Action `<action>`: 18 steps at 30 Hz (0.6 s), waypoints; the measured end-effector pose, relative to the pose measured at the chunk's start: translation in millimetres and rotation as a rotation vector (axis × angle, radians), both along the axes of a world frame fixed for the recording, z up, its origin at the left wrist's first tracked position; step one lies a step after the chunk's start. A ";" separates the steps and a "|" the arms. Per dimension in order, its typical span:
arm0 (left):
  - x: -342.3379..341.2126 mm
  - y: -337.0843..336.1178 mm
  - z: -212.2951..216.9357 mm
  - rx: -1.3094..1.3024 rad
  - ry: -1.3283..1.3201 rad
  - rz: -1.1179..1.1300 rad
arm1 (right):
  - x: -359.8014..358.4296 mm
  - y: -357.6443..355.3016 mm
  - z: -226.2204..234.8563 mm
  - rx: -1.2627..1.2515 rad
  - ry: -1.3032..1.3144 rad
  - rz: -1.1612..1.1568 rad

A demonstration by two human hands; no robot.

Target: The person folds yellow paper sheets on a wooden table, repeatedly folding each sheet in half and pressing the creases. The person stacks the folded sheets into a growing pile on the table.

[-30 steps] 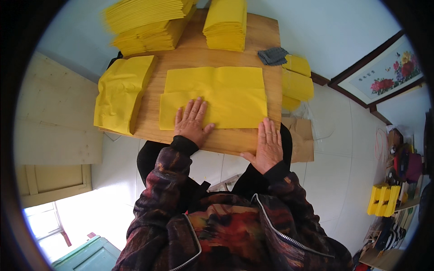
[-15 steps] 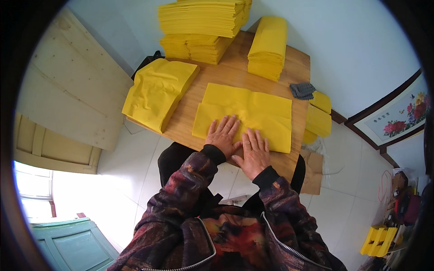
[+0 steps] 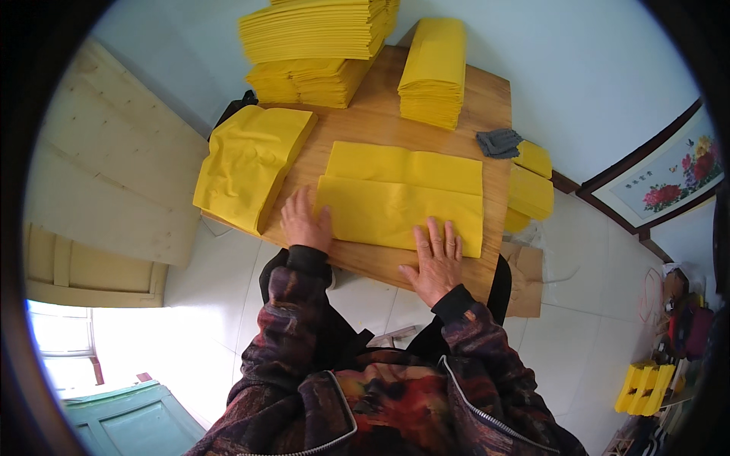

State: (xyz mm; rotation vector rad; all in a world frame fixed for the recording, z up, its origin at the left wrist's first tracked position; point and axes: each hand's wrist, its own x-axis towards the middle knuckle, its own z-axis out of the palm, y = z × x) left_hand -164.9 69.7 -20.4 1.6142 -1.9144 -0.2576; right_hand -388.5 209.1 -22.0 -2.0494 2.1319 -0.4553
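Note:
A yellow paper sheet (image 3: 403,197), folded lengthwise, lies on the wooden table (image 3: 380,262) near its front edge. My left hand (image 3: 304,223) rests flat at the sheet's left end, fingers spread. Flat on the near right part of the same sheet lies my right hand (image 3: 436,258), palm down. Neither hand grips anything.
A loose pile of yellow sheets (image 3: 251,163) sits at the table's left edge. Tall stacks of yellow paper (image 3: 315,34) and a folded stack (image 3: 435,72) stand at the back. A grey cloth (image 3: 498,142) lies at the right edge, more yellow stacks (image 3: 530,190) beyond it. A framed flower picture (image 3: 665,178) leans on the wall.
My hands were side by side at the sheet's near edge; they have slid apart, the left toward the left end, the right toward the right. The sheet now shows a lengthwise fold.

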 end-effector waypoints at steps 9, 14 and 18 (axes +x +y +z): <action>9.6 -30.4 -24.2 0.155 0.403 -0.029 | 1.1 2.0 -5.5 -0.056 -0.011 -0.038; 7.6 -31.0 -30.7 0.136 0.437 -0.029 | 1.4 2.0 -4.8 -0.057 -0.033 -0.042; 6.2 -32.1 -32.9 0.134 0.345 0.011 | 2.1 2.1 -5.8 -0.056 -0.034 -0.049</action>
